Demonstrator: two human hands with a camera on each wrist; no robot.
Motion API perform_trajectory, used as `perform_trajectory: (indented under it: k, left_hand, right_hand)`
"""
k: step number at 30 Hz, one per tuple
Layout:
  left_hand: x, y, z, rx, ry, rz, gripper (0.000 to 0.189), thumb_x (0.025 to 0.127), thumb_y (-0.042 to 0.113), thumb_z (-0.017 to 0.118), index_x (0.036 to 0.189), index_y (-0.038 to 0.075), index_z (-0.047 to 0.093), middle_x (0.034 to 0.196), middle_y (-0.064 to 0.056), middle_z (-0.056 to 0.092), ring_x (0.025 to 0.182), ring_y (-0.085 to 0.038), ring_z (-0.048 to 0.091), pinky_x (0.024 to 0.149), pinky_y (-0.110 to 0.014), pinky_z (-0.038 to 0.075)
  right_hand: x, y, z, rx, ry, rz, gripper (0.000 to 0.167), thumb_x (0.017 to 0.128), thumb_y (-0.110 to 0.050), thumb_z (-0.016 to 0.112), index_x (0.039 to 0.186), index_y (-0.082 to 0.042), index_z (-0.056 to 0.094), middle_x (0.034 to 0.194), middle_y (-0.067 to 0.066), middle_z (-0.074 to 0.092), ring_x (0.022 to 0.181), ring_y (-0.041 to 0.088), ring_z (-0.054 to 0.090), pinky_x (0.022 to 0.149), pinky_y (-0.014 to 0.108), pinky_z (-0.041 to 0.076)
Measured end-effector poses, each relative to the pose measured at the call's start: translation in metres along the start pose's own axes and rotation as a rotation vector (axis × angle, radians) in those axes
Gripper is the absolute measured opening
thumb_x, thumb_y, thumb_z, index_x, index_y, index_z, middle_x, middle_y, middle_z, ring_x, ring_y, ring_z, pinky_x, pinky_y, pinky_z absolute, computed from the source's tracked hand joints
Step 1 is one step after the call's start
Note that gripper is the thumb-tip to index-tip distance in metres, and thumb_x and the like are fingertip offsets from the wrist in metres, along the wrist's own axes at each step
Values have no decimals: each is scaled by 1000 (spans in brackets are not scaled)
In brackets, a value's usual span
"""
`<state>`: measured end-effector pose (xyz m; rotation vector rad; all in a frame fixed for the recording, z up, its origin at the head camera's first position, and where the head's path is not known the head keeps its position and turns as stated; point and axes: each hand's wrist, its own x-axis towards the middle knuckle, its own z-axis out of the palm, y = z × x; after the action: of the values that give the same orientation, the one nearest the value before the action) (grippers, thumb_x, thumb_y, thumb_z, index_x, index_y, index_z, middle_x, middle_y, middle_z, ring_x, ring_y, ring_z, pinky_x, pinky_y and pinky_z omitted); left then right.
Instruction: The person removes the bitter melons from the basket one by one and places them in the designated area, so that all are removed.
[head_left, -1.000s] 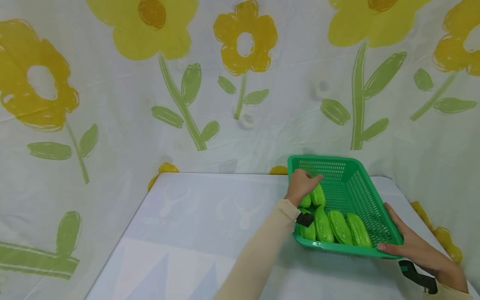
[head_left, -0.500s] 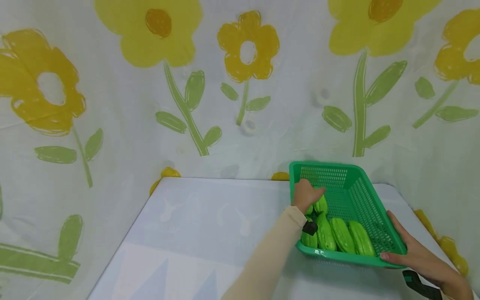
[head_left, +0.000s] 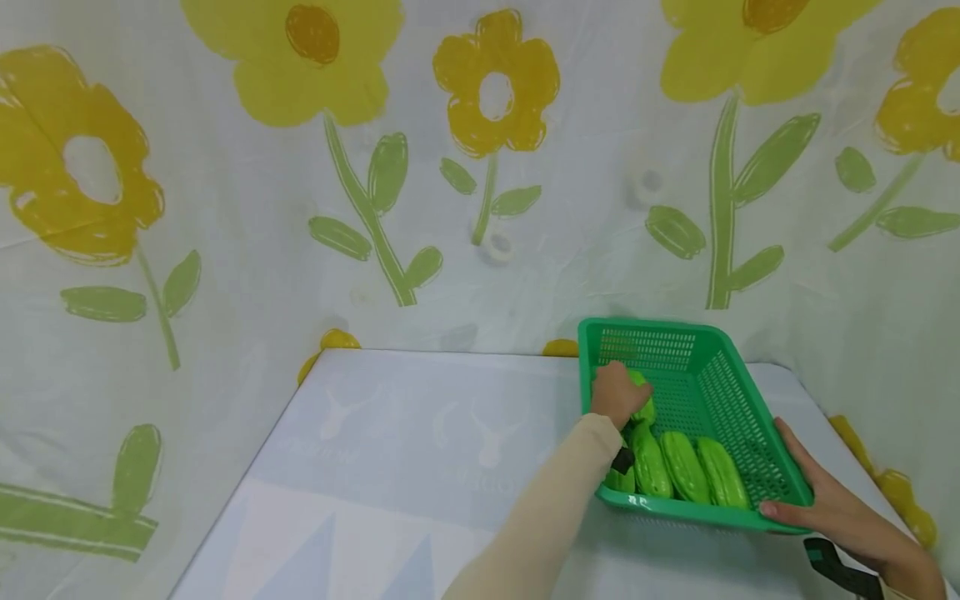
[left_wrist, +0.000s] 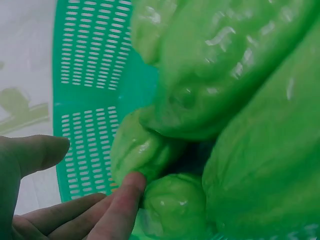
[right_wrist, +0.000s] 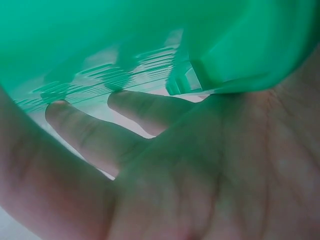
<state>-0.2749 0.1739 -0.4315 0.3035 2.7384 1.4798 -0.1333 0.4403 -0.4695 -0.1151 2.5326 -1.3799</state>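
Inside a green plastic basket (head_left: 678, 515) lie several glossy light-green ridged vegetables (head_left: 682, 467) that look like bitter melons. My left hand (head_left: 618, 395) reaches into the basket's left side. In the left wrist view its fingers (left_wrist: 112, 212) stretch out, one fingertip resting on a small rounded green end (left_wrist: 140, 150) between the larger vegetables, while the thumb (left_wrist: 45, 152) stands apart. At the near right corner my right hand (head_left: 840, 496) grips the basket, thumb on the front rim. Seen from the right wrist, its fingers (right_wrist: 95, 137) lie against the slotted underside.
The basket stands on a pale patterned table (head_left: 420, 417), near its back right corner. A white curtain (head_left: 570, 225) printed with yellow flowers hangs behind and along the sides. Bare tabletop stretches left of the basket.
My left hand has moved slightly nearer and lower within the basket, along its left side. The right hand keeps its grip on the corner. The head view has shifted a little.
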Motion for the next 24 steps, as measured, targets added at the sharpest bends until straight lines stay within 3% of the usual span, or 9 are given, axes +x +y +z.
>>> perform_trajectory:
  k: [4,8,13,15,18,22,24]
  left_hand:
    - [-2,5,5,207,-17,65,60,98,14,68,53,17,28,46,5,21,37,-7,20,34,-19,22]
    - [-5,11,11,418,-27,77,60,100,22,69,54,18,31,46,5,23,37,-8,25,35,-22,27]
    - [-6,14,14,554,-37,78,51,98,31,73,56,17,47,46,5,36,38,-7,36,37,-21,33]
    - [-6,15,16,588,-42,79,43,96,34,75,60,18,58,49,5,48,40,-7,44,38,-21,38]
    - [-5,14,19,609,-50,78,36,94,35,77,65,19,64,54,5,56,43,-7,49,39,-21,40]
    - [-3,12,22,593,-67,66,49,96,26,74,57,19,45,47,5,37,39,-7,38,36,-21,33]
    - [-3,11,23,581,-71,58,56,97,22,73,56,19,35,47,4,28,37,-8,32,34,-22,29]
  right_hand:
    - [-1,0,1,34,5,-10,109,102,-26,61,153,-42,-34,163,32,-31,145,62,-15,101,92,12]
    - [0,1,0,24,9,-6,110,102,-26,61,153,-43,-34,163,31,-31,145,63,-13,101,91,14]
    - [1,3,0,6,-2,-5,109,102,-26,61,153,-43,-34,164,33,-28,144,64,-7,101,88,23]
    - [2,3,-1,-25,-3,2,109,102,-26,61,153,-44,-34,164,35,-24,143,65,-1,106,70,40]
    - [2,4,-2,-40,-5,14,109,102,-27,61,153,-44,-34,164,37,-22,142,65,2,101,63,45]
    - [2,4,-2,-18,-11,17,110,102,-28,61,153,-42,-35,163,38,-23,141,68,2,100,77,37]
    - [2,4,-3,-36,-13,25,109,102,-29,61,153,-42,-35,164,38,-22,141,67,4,98,71,42]
